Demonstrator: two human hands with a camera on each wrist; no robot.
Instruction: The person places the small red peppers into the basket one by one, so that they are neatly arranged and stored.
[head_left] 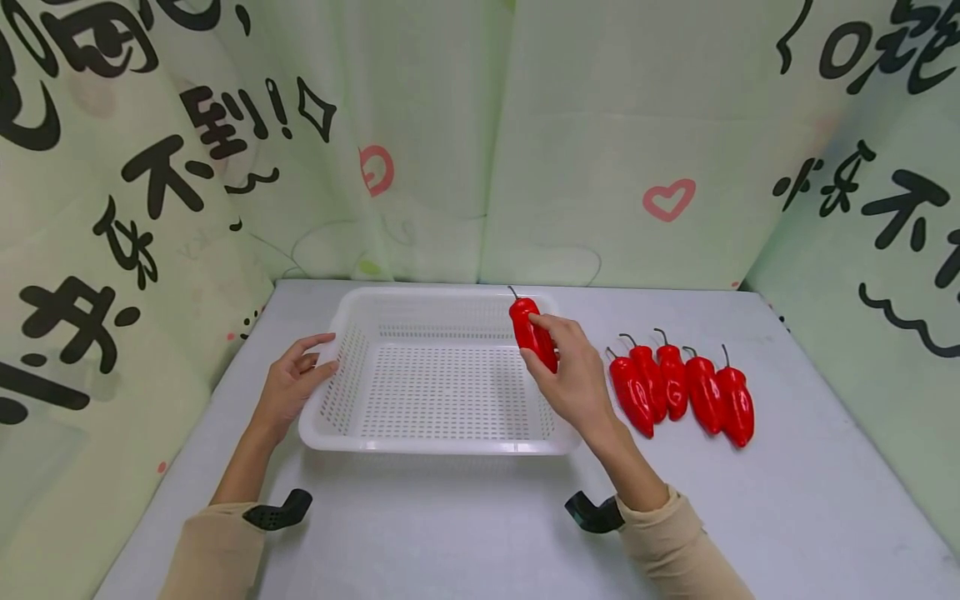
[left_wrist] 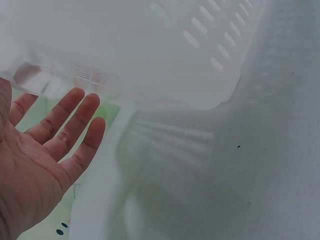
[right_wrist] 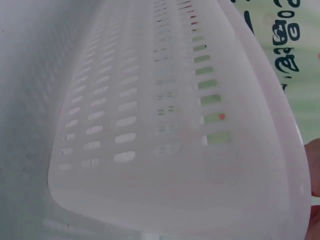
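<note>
From where I stand, the right hand (head_left: 567, 371) has a red pepper (head_left: 531, 332) pinched between thumb and fingers, stem (head_left: 513, 292) pointing toward the table's far edge. The pepper is over the right end of the white basket (head_left: 442, 447), near its far right corner; I can't tell how high. The left hand (head_left: 296, 382) isn't clenched: its fingers lie loosely extended against the basket's left rim. Five more peppers (head_left: 735, 407) lie in a row on the table (head_left: 450, 533), between the basket and the table's right edge.

I'd expect the pepper to be light and fairly firm, but its gloss suggests a skin that could slip. Best to take it round the thick middle, as here, with modest pressure, and spare the thin stem, which might snap. The basket looks light enough to skid if knocked, so a touch on its rim should help.
</note>
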